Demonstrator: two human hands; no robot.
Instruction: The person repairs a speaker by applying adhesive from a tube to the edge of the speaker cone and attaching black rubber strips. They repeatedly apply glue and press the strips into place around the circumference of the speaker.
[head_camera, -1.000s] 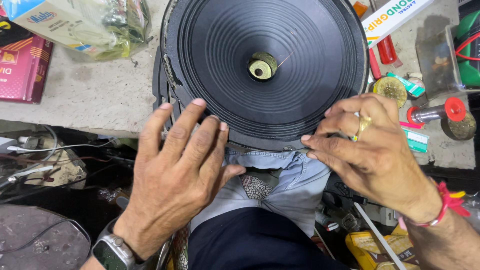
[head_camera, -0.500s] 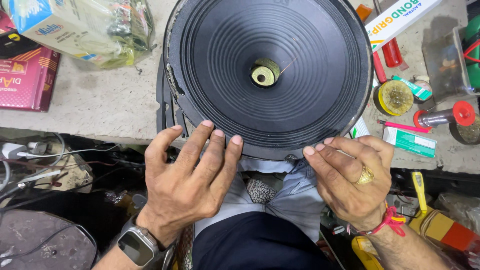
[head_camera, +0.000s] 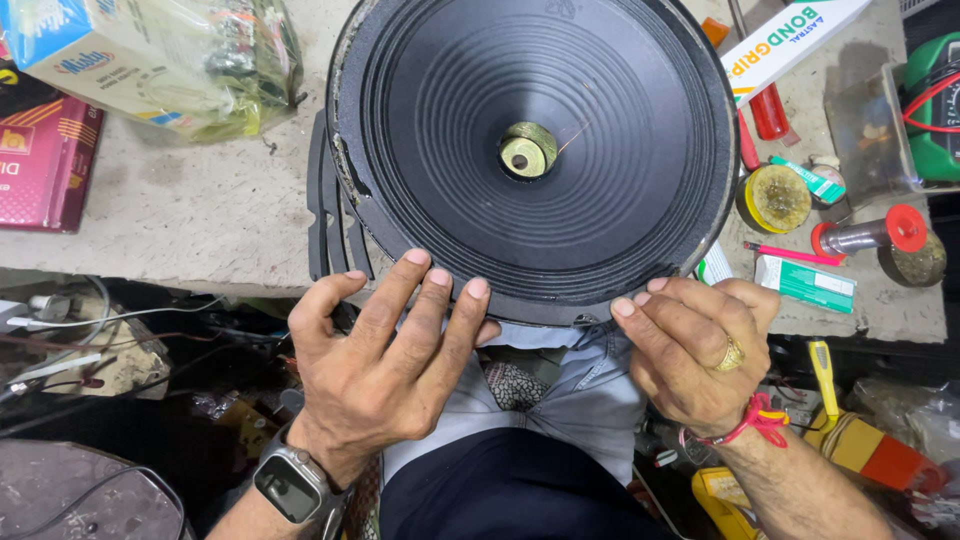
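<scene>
Firstly, workbench (head_camera: 200, 220): grey, cluttered, carried everything.
Speaker cone (head_camera: 535, 150): black, ribbed, lay face-up on the bench, near edge overhanging the lap.
Left hand (head_camera: 385, 370): spread flat, fingertips pressed on the cone's near rim, grasping nothing.
Right hand (head_camera: 700, 350): fingers curled, tips pinched at the rim's lower right edge.
Glue tin (head_camera: 775, 197): sat just right of the cone.

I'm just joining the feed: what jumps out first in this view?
A large black speaker cone with ribbed rings fills the top centre, its near rim hanging over the bench edge. The left hand lies flat with its fingertips on that rim, while the right hand, wearing a gold ring, pinches the rim further right. Small clutter, such as a round yellow tin, sits on the bench to the right.
</scene>
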